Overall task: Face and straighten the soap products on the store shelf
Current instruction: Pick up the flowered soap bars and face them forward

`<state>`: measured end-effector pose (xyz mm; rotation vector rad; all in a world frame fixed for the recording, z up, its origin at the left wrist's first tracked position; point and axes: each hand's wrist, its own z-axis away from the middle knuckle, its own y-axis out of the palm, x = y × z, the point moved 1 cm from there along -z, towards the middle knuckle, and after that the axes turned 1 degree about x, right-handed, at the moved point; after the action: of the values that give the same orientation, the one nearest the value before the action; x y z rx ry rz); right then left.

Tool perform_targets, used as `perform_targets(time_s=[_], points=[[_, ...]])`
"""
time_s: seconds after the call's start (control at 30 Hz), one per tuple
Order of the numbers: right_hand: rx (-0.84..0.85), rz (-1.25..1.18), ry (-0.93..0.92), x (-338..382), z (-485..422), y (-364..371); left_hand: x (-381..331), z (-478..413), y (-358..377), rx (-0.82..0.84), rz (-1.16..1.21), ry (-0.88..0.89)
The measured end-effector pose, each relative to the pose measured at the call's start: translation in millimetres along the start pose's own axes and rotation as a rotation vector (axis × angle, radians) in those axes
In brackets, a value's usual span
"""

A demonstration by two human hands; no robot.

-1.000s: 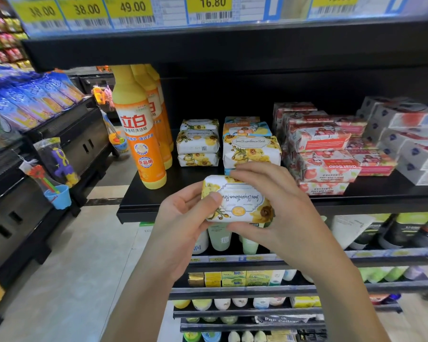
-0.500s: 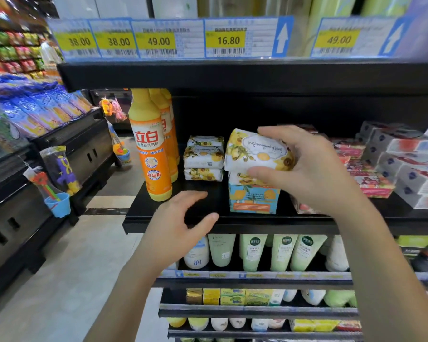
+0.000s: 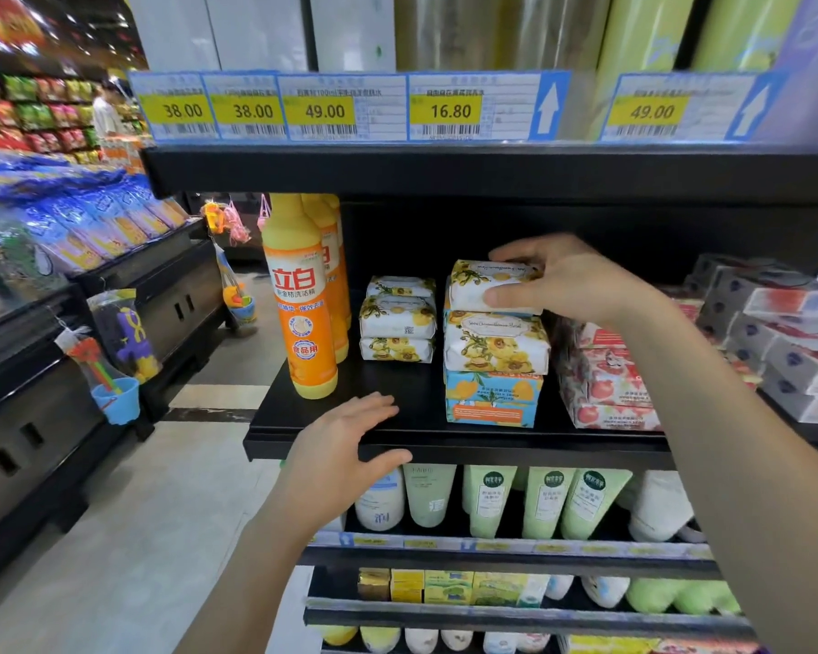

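Observation:
My right hand (image 3: 572, 280) grips a white soap bar with yellow flowers (image 3: 473, 287), which lies on top of a stack: another yellow-flower bar (image 3: 494, 344) and a blue-and-orange soap box (image 3: 492, 398) under it. My thumb presses its front and my fingers reach over its top. A second pile of three flower bars (image 3: 397, 318) stands further back to the left. My left hand (image 3: 345, 446) hovers open at the front edge of the black shelf (image 3: 445, 441), holding nothing.
Orange dish-soap bottles (image 3: 303, 304) stand at the shelf's left. Red-and-white soap boxes (image 3: 605, 384) and grey-white boxes (image 3: 794, 332) fill the right. The upper shelf's price labels (image 3: 327, 108) hang close overhead. Green tubes (image 3: 539, 502) stand on the shelf below. An aisle lies left.
My right hand carried the flower bar from in front of the shelf up onto the stack and set it flat there. My left hand let go and dropped to the shelf edge.

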<state>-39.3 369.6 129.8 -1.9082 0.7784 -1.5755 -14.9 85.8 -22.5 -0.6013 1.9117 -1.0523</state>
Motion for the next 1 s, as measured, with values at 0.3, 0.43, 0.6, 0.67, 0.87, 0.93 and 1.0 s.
perform_targets(time_s=[0.3, 0.43, 0.6, 0.67, 0.87, 0.93, 1.0], points=[[0.071, 0.315, -0.049, 23, -5, 1, 3, -1, 3, -0.039, 0.026, 0.013], [0.108, 0.548, -0.185, 47, -15, 18, 4, -1, 4, -0.044, 0.018, 0.012], [0.244, 0.698, -0.221, 78, -44, 44, 5, -1, 3, -0.051, 0.016, 0.002], [0.311, 0.762, -0.191, 87, -57, 53, 6, -1, 3, -0.052, 0.019, -0.003], [0.405, 0.906, -0.158, 101, -86, 75, 6, -2, 3, -0.044, 0.026, -0.024], [0.436, 0.953, -0.118, 102, -94, 85, 5, -2, 2, -0.041, 0.022, -0.024], [0.443, 0.997, -0.086, 102, -98, 94, 5, -2, 2, -0.049, 0.028, -0.025]])
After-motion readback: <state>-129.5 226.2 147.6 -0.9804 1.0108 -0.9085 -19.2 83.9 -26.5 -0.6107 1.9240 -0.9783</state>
